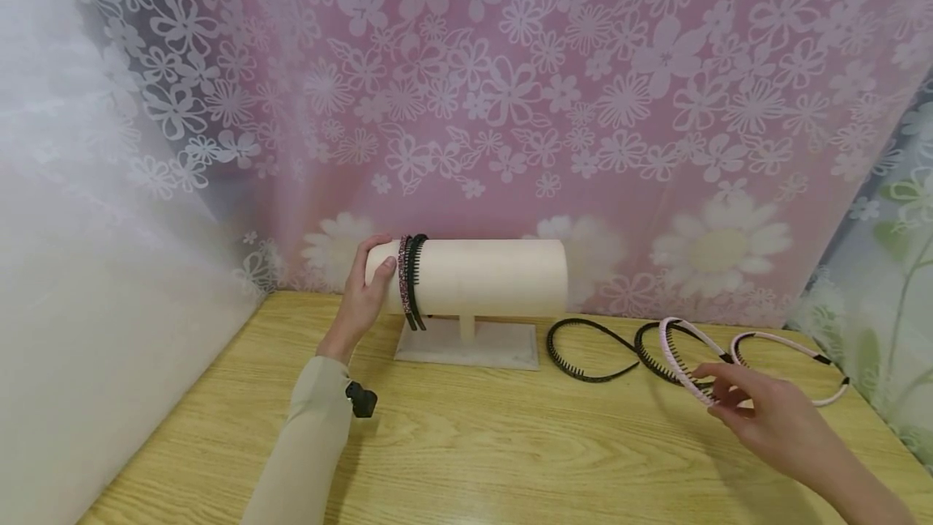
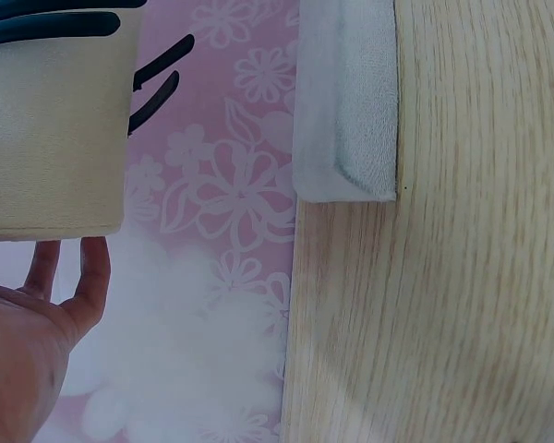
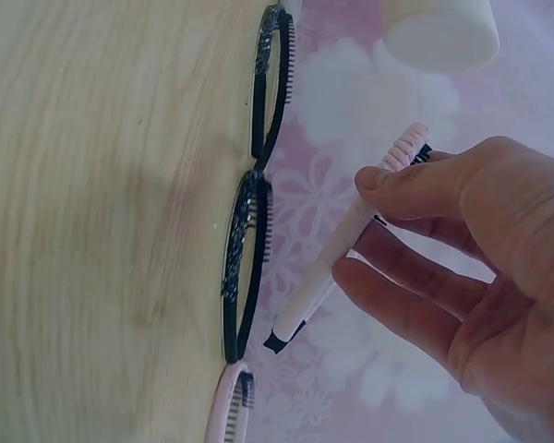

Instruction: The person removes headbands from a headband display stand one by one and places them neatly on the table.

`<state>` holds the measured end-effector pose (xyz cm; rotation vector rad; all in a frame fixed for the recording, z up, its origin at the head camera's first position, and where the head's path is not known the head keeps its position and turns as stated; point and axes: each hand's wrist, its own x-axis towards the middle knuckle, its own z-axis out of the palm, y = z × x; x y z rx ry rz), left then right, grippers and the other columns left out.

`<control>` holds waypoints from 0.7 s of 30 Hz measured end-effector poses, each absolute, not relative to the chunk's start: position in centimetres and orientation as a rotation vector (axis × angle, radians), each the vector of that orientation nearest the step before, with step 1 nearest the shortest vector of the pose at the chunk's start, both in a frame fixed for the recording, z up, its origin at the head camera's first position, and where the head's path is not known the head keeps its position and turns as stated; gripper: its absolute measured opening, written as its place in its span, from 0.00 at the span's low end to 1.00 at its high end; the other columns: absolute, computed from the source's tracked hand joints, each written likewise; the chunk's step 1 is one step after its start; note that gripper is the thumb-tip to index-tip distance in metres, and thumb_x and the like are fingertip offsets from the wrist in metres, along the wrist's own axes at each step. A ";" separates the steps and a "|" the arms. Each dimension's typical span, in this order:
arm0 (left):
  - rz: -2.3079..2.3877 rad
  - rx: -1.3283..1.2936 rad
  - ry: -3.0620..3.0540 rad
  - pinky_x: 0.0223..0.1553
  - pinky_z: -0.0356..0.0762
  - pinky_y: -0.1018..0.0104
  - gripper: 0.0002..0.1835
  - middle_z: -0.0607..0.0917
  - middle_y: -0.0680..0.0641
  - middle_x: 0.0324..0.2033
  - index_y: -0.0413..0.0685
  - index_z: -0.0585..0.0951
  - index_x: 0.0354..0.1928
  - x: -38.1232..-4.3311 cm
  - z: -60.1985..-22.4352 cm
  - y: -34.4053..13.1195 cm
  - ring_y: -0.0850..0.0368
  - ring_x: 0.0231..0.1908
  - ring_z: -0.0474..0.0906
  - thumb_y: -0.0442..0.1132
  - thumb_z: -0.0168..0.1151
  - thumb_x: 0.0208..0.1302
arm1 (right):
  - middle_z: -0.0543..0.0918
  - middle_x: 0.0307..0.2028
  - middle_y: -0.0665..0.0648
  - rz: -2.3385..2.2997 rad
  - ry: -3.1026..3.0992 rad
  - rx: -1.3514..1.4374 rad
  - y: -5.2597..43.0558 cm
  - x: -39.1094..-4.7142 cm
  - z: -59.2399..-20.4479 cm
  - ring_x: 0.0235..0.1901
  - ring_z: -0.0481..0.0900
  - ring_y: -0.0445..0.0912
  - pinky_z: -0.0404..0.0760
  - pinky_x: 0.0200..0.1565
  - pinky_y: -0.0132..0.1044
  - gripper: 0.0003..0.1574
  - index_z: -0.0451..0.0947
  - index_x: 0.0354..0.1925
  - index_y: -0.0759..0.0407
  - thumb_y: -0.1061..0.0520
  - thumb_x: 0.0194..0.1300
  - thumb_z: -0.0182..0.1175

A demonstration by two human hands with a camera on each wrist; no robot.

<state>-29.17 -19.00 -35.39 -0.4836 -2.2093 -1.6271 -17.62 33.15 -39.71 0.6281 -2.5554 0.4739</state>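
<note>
In the head view, a cream headband display stand [image 1: 496, 278] has a cylinder lying level on a short post. My left hand [image 1: 353, 298] grips the cylinder's left end, thumb on the front and fingers over the far side. Right beside the thumb, a glittery reddish headband [image 1: 404, 282] and a black toothed headband [image 1: 413, 290] sit around the cylinder. Off to the right, my right hand [image 1: 776, 420] pinches a pink toothed headband [image 3: 337, 242] between thumb and fingers, raised over the table.
Two black headbands, one nearer the stand [image 1: 583, 379] and one farther right [image 1: 641, 347], lie on the wooden table [image 1: 466, 452]. Another pink headband [image 1: 783, 336] lies at the right. The stand's pale base [image 1: 503, 351] rests near the back edge, before a flowered pink curtain [image 1: 510, 104].
</note>
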 end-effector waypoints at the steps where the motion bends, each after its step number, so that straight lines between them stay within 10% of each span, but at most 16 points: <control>1: -1.629 -0.481 -2.210 0.63 0.72 0.42 0.26 0.59 0.39 0.78 0.49 0.63 0.74 -29.2 -35.4 -19.0 0.40 0.66 0.70 0.44 0.49 0.79 | 0.85 0.28 0.44 0.469 -2.565 0.616 33.4 -17.5 -39.8 0.28 0.78 0.25 0.80 0.27 0.30 0.33 0.84 0.48 0.55 0.71 0.42 0.79; 21: -1.641 -0.474 -2.195 0.65 0.69 0.40 0.25 0.60 0.40 0.77 0.51 0.64 0.73 -29.1 -35.6 -19.0 0.40 0.67 0.69 0.46 0.50 0.79 | 0.75 0.26 0.38 0.415 -2.792 0.426 37.2 -16.5 -41.0 0.23 0.77 0.26 0.77 0.25 0.29 0.28 0.83 0.47 0.55 0.67 0.46 0.77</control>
